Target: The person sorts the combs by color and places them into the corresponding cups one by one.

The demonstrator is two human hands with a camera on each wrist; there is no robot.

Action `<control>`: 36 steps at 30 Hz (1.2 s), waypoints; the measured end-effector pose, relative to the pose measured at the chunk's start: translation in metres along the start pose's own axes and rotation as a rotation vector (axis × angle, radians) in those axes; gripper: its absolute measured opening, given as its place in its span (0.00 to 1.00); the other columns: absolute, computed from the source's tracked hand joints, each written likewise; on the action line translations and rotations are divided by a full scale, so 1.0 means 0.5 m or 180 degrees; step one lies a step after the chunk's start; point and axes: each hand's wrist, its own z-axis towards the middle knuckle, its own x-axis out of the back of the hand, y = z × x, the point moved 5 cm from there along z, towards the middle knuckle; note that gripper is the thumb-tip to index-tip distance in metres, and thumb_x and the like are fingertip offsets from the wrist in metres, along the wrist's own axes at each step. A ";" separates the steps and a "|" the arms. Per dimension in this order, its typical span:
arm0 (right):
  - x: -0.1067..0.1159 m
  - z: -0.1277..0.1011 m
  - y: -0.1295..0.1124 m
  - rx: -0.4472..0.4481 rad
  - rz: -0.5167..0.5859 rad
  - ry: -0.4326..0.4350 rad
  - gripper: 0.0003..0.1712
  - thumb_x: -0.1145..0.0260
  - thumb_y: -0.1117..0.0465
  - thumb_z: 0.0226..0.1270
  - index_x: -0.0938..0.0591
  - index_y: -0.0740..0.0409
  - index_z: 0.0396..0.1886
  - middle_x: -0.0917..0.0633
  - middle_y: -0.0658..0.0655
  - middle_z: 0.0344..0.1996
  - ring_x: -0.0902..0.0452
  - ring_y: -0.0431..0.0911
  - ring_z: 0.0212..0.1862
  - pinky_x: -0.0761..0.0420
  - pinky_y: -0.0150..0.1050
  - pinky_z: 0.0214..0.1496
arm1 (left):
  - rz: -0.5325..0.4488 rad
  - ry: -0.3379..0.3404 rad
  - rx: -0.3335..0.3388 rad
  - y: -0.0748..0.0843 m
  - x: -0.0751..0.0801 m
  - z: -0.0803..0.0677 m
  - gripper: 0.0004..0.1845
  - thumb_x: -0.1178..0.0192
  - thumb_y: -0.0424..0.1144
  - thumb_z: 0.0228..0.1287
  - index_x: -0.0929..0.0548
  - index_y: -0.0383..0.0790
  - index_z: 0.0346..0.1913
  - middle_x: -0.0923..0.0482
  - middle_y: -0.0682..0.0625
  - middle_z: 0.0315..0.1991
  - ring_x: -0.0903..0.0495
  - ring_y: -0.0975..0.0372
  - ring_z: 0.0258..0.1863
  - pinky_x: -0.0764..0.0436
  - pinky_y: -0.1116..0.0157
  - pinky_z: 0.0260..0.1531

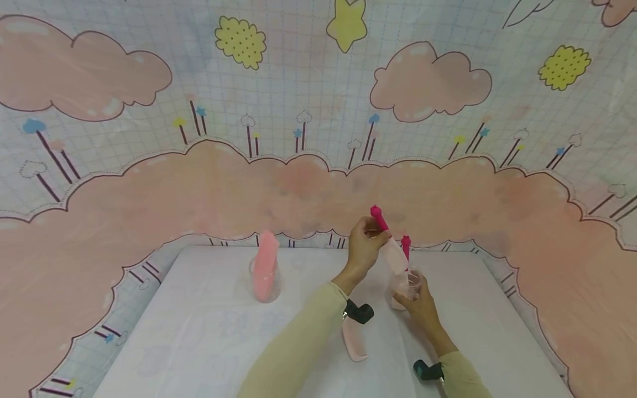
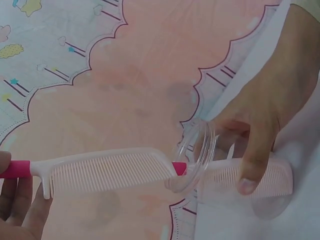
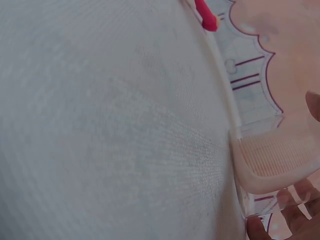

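Note:
My left hand point(image 1: 365, 246) pinches the bright pink handle of a pale pink comb point(image 2: 110, 170), its toothed part tilted down to the mouth of a clear jar point(image 2: 202, 150). The right hand point(image 1: 422, 310) grips that jar around its side, seen also in the left wrist view. Inside the jar stands a second pale comb point(image 3: 275, 157) with its teeth low and its pink handle point(image 1: 406, 249) sticking up past the rim. Fingers point(image 3: 292, 212) of the right hand show against the jar wall in the right wrist view.
Another clear jar point(image 1: 276, 283) stands to the left, holding a long flat pink thing point(image 1: 265, 265). A curved pale pink piece point(image 1: 354, 340) lies on the white table point(image 1: 199, 337) below the left wrist, partly hidden by the wrist camera. A patterned cloth point(image 1: 318, 190) rises behind.

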 end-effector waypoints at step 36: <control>0.016 -0.027 0.014 0.0146 0.0036 -0.0072 0.57 0.30 0.43 0.61 0.54 0.51 0.78 0.45 0.67 0.76 0.43 0.69 0.73 0.34 0.65 0.69 | 0.0016 0.0063 0.0493 -0.093 -0.097 -0.063 0.11 0.33 0.32 0.61 0.18 0.42 0.46 0.16 0.49 0.43 0.16 0.64 0.40 0.13 0.66 0.40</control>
